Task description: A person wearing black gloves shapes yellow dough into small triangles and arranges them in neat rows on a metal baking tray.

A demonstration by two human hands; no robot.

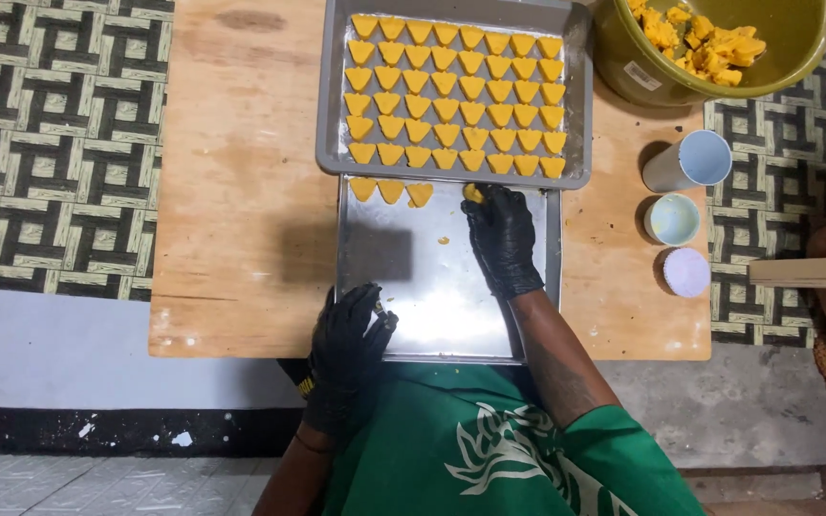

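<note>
A wooden desk (241, 191) is filling the centre of the frame. A full tray (577, 96) of yellow dough pieces is sitting at the top, and a nearly bare tray (413, 277) is lying just below it. A green bowl (642, 72) is standing upper right. The right hand (502, 239) in a black glove is pinching a dough piece (472, 193) at the lower tray's top edge. The left hand (346, 349) is gripping that tray's lower left corner, fingers curled.

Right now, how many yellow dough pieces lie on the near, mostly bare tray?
4: three in a row at the near tray's far-left corner, and one under the right hand's fingertips. The hand may hide more.
</note>
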